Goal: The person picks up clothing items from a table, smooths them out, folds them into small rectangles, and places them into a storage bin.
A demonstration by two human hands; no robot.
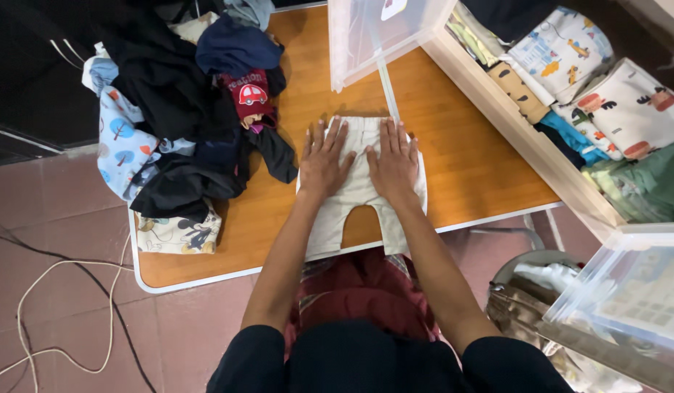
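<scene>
A small pair of cream shorts [355, 200] lies flat on a low wooden table [453, 145], waistband away from me, legs hanging toward the near edge. My left hand [324, 160] presses flat on the left half of the shorts, fingers spread. On the right half my right hand [393, 161] lies flat the same way. Neither hand grips anything.
A heap of dark and patterned clothes [184, 109] covers the table's left side. A clear plastic bin [373, 33] stands at the table's far edge. Folded children's clothes [599, 94] fill a wooden tray on the right. Another clear bin [628, 291] and cables [53, 306] are on the floor.
</scene>
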